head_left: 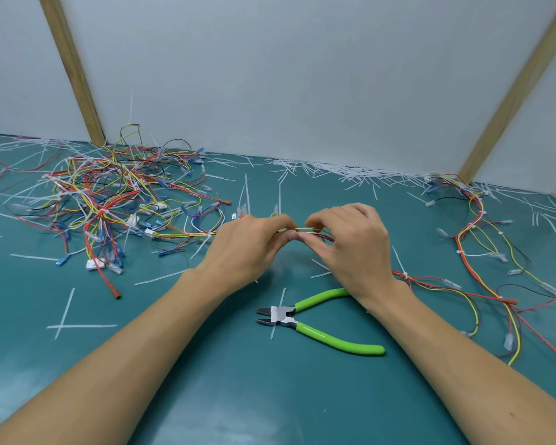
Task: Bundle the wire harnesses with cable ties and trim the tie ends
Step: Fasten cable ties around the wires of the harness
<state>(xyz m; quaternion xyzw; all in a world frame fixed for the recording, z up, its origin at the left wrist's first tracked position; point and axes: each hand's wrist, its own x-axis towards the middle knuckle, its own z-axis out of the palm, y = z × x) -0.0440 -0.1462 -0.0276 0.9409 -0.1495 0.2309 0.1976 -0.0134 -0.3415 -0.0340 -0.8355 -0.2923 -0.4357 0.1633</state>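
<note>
- Teal tabletop fills the lower view, backed by pale wall panels with slanted wooden battens.
- Both forearms reach in from the bottom edge and converge at mid-table, wrists raised just off the surface.
- Left hand curls its fingers, thumb and forefinger pinching a thin run of yellow and red wires.
- Right hand mirrors it, fingers arched over and fingertips pinching the same wire harness just beside the left hand's grip.
- That harness stretches between the two hands, then trails off right under the right wrist, where a white cable tie already cinches it.
- Its red, yellow and black strands run on across the right side of the tabletop, clear-sleeved terminals at the ends.
- Over on the left, a big tangled heap of harnesses lies in red, yellow, blue and black, with white connectors mixed in.
- Green-handled flush cutters lie on the tabletop between the forearms, blades parted and pointing left, one handle tucked under the right wrist.
- White trimmed tie ends lie scattered everywhere, thickest along the back wall.
</note>
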